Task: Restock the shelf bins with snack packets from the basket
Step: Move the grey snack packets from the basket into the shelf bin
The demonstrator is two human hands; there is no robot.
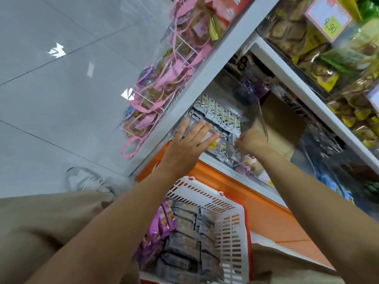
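Note:
A clear plastic shelf bin on the low shelf holds rows of small grey-and-white snack packets. My left hand lies with straight, spread fingers against the bin's front face, over its price label. My right hand grips the bin's front right rim with curled fingers. Below, between my knees, a white slotted basket holds stacked grey packets and purple packets.
A white shelf upright borders the bin on the left, with a wire rack of pink-ribboned gift bags beyond it. The shelf above carries bins of yellow snack bags. An orange base panel runs under the shelf. My shoe stands on grey floor tiles.

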